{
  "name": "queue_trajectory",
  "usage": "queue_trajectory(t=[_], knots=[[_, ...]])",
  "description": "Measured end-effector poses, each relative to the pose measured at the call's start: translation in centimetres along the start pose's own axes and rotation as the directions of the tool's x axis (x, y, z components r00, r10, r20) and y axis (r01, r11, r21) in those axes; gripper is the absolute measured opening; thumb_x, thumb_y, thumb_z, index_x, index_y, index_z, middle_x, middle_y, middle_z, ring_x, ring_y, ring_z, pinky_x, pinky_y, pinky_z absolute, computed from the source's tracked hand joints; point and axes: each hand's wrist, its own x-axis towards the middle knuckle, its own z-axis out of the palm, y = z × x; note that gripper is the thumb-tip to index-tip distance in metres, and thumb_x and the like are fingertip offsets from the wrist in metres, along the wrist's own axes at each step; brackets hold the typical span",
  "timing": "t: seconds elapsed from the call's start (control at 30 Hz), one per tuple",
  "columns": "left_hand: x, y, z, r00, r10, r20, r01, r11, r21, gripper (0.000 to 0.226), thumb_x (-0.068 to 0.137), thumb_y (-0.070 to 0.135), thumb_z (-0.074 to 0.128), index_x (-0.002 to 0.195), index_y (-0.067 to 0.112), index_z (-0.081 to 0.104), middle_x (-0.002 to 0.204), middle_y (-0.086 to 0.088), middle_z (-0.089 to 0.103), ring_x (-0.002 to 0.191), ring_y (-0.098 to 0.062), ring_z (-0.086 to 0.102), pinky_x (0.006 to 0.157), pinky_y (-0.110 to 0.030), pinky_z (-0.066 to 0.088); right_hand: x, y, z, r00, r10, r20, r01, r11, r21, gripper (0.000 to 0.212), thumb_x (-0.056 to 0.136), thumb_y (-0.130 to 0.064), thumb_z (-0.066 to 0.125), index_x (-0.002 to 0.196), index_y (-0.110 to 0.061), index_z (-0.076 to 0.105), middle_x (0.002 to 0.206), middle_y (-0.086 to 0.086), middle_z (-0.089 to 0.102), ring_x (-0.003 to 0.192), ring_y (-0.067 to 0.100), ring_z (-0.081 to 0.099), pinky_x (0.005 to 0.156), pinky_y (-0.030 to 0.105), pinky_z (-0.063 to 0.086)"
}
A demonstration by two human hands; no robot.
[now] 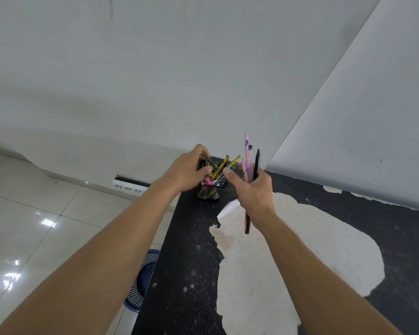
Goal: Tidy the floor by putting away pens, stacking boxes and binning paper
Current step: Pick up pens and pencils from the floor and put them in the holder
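A black mesh pen holder (209, 193) stands on the dark table top (186, 250) near the wall corner, with several coloured pens (230, 164) sticking out of it. My left hand (190, 171) is over the holder and pinches a dark green pen (209, 162) at its mouth. Just right of the holder, my right hand (253, 189) grips a bunch of pens (248, 163), pink and black ones, that point upward, with an orange-black end below the fist.
The table's dark surface is worn away to a large pale patch (288, 250) on the right. A blue mesh bin (143, 281) stands on the tiled floor under the table's left edge. A white power strip (128, 186) lies by the wall.
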Motion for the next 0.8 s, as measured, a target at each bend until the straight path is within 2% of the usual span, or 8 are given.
queue_trajectory(t=[0.1, 0.2, 0.3, 0.37, 0.43, 0.57, 0.7, 0.8], knots=[[-1.4, -0.3, 0.3, 0.995, -0.074, -0.074, 0.053, 0.966, -0.251, 0.027, 0.1, 0.017, 0.049, 0.126, 0.02, 0.054, 0.123, 0.005, 0.063, 0.108, -0.011, 0.059, 0.092, -0.028, 0.048, -0.6, -0.7, -0.9, 0.998, 0.053, 0.032, -0.058, 0.984, 0.167, 0.036, 0.083, -0.039, 0.081, 0.081, -0.011, 0.059, 0.056, -0.004, 0.038, 0.048, 0.015, 0.034, 0.045, 0.026, 0.035], [-2.3, -0.5, 0.0, 0.949, -0.089, -0.303, -0.026, 0.934, -0.356, 0.026, 0.099, 0.017, 0.044, 0.112, 0.019, 0.066, 0.112, 0.008, 0.07, 0.106, -0.009, 0.063, 0.101, -0.036, 0.048, -0.9, -1.5, -1.7, 0.984, 0.096, 0.15, -0.146, 0.918, 0.369, 0.039, 0.094, -0.013, 0.064, 0.066, -0.017, 0.038, 0.054, 0.0, 0.027, 0.049, 0.018, 0.015, 0.043, 0.026, 0.016], [-2.7, 0.6, -0.5, 0.921, -0.038, -0.387, -0.167, 0.86, -0.482, 0.029, 0.097, 0.019, 0.043, 0.099, 0.013, 0.072, 0.099, 0.002, 0.074, 0.099, -0.014, 0.069, 0.097, -0.044, 0.052, -0.8, -2.7, -2.2, 0.941, 0.109, 0.32, -0.245, 0.872, 0.424, 0.029, 0.086, -0.01, 0.055, 0.066, -0.018, 0.036, 0.06, 0.004, 0.024, 0.053, 0.02, 0.012, 0.045, 0.029, 0.013], [-3.0, 2.4, -1.3, 0.942, 0.0, -0.337, -0.208, 0.788, -0.579, 0.032, 0.101, 0.026, 0.046, 0.1, 0.009, 0.073, 0.1, -0.004, 0.075, 0.1, -0.021, 0.07, 0.097, -0.047, 0.054, -0.8, -3.6, -2.1, 0.889, 0.12, 0.442, -0.321, 0.852, 0.413, 0.017, 0.085, -0.011, 0.047, 0.07, -0.017, 0.039, 0.062, 0.003, 0.026, 0.048, 0.016, 0.017, 0.043, 0.026, 0.016], [-3.1, 4.4, -2.4, 0.984, 0.034, -0.177, -0.147, 0.716, -0.682, 0.037, 0.103, 0.035, 0.049, 0.109, 0.007, 0.072, 0.108, -0.006, 0.075, 0.105, -0.02, 0.07, 0.1, -0.042, 0.053, -1.0, -4.7, -1.9, 0.832, 0.114, 0.543, -0.36, 0.855, 0.374, 0.01, 0.081, -0.008, 0.04, 0.074, -0.015, 0.043, 0.064, 0.002, 0.027, 0.046, 0.014, 0.02, 0.044, 0.026, 0.014], [-3.3, 6.9, -3.3, 0.986, 0.104, 0.132, 0.017, 0.717, -0.697, 0.045, 0.094, 0.046, 0.059, 0.115, 0.008, 0.069, 0.113, -0.001, 0.073, 0.105, -0.014, 0.067, 0.105, -0.034, 0.046, -1.1, -6.4, -1.6, 0.742, 0.121, 0.659, -0.397, 0.872, 0.287, 0.015, 0.073, -0.006, 0.035, 0.079, -0.012, 0.047, 0.062, 0.003, 0.03, 0.043, 0.013, 0.022, 0.045, 0.025, 0.015], [-3.7, 7.8, -3.4, 0.986, 0.134, 0.099, -0.016, 0.666, -0.746, 0.034, 0.098, 0.033, 0.062, 0.115, 0.003, 0.068, 0.114, -0.005, 0.075, 0.106, -0.044, 0.061, 0.105, -0.058, 0.041, -0.8, -7.3, -1.0, 0.725, 0.154, 0.671, -0.401, 0.887, 0.23, 0.012, 0.074, -0.003, 0.034, 0.076, -0.014, 0.04, 0.061, 0.005, 0.031, 0.041, 0.013, 0.025, 0.042, 0.023, 0.019], [-3.8, 8.5, -3.2, 0.993, 0.106, 0.052, -0.031, 0.658, -0.752, 0.026, 0.104, 0.019, 0.053, 0.112, -0.003, 0.065, 0.11, -0.008, 0.075, 0.109, -0.032, 0.068, 0.1, -0.045, 0.049, -0.7, -7.4, -0.9, 0.748, 0.167, 0.642, -0.395, 0.89, 0.229, 0.013, 0.072, 0.0, 0.035, 0.076, -0.012, 0.041, 0.062, 0.006, 0.03, 0.042, 0.015, 0.026, 0.04, 0.021, 0.022]])
